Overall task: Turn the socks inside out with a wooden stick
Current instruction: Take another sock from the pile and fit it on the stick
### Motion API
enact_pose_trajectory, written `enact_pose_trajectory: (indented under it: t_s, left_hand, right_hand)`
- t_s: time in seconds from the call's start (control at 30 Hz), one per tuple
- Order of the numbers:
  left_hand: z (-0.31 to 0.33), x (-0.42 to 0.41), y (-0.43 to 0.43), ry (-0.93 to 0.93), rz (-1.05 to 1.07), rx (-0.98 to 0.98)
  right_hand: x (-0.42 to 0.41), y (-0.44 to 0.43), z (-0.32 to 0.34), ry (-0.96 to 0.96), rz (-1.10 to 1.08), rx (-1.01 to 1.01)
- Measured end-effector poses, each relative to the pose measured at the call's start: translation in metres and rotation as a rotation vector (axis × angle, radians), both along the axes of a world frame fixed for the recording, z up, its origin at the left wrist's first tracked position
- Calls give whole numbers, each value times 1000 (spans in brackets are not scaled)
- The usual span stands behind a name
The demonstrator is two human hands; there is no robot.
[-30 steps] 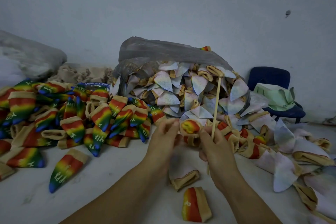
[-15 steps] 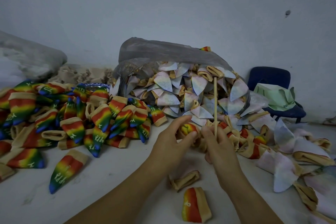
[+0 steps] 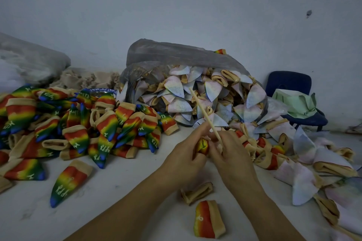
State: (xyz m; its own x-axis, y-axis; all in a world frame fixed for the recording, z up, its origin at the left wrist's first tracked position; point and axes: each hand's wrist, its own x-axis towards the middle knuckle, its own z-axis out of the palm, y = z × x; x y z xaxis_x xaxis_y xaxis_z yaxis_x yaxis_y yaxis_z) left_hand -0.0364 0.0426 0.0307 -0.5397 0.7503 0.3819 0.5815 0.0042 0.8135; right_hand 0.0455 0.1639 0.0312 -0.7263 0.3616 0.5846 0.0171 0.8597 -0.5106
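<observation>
Rainbow pile [image 3: 78, 123]: a heap of rainbow-striped socks lay on the white floor [image 3: 121, 188] at far left, with one lone sock [image 3: 68, 184] just in front of it.
Left hand [image 3: 188, 160]: its fingers were curled round a bunched rainbow sock [image 3: 202, 146], gripping it.
Bunched sock: it was held above the floor between the two hands, mostly hidden by them.
Stick [image 3: 203, 112]: thin and wooden, it tilted up and to the left out of the right hand.
Right hand [image 3: 233, 154]: it pinched the stick's lower part, just beside the sock.
Bag [image 3: 176, 55]: grey plastic, it lay behind the hands, spilling pale socks [image 3: 174, 86] rightward.
Chair [image 3: 288, 82]: blue, it stood against the wall at far right.
</observation>
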Motion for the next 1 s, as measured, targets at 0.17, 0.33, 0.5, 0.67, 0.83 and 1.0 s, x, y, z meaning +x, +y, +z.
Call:
enact_pose_trajectory:
  t_s: [0.17,0.33,0.5,0.67,0.83,1.0]
  left_hand:
    - [-7,0,1,-58,-66,47]
    - [-6,-9,3,-91,234,140]
    - [-4,-14,3,-313,258,182]
    - [1,-11,6,-936,71,384]
    - [9,-4,3,-1419,-265,585]
    - [5,-4,4,-966,121,390]
  right_hand:
    - [1,-3,1,-11,23,-212]
    - [8,-2,4,86,80,-687]
    - [6,-4,5,106,117,-777]
    - [5,-5,4,154,186,-947]
    - [1,-7,2,167,266,-1160]
    - [-2,-2,0,210,324,-1382]
